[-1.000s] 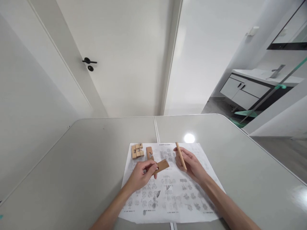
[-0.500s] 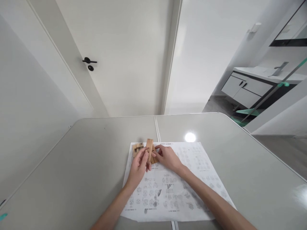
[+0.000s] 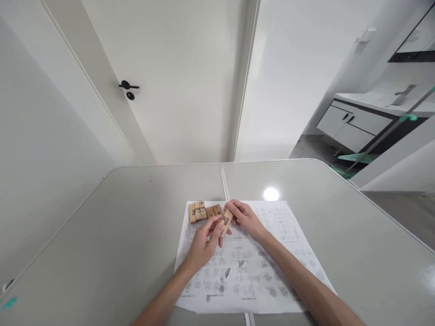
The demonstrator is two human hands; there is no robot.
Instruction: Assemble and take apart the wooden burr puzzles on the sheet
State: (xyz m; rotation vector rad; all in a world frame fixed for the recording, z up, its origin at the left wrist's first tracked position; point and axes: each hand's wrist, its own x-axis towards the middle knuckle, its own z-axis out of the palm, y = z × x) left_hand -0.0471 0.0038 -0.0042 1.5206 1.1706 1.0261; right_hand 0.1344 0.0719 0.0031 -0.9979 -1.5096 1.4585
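A notched wooden puzzle piece [image 3: 226, 222] is pinched between both hands, tilted, with a dark mark near its lower end. My left hand [image 3: 205, 240] grips its lower part, thumb on the near side. Fingers of my right hand [image 3: 245, 218] close on its upper end. Just left of the held piece lie marked wooden pieces [image 3: 213, 211], partly hidden by my left fingers. Beside them sits a cluster of notched wooden pieces [image 3: 197, 213]. All of these rest along the far edge of a large printed paper sheet [image 3: 265, 267].
The grey table [image 3: 118, 235] has a seam strip [image 3: 223, 181] across its middle. Beyond it stands a door with a black handle [image 3: 128, 85]. At the right are a washbasin cabinet [image 3: 353, 122] and a pole with green parts [image 3: 408, 117].
Both hands have shifted slightly right and the piece between them has turned and tipped, showing its notch. The pieces lying behind have come into fuller view.
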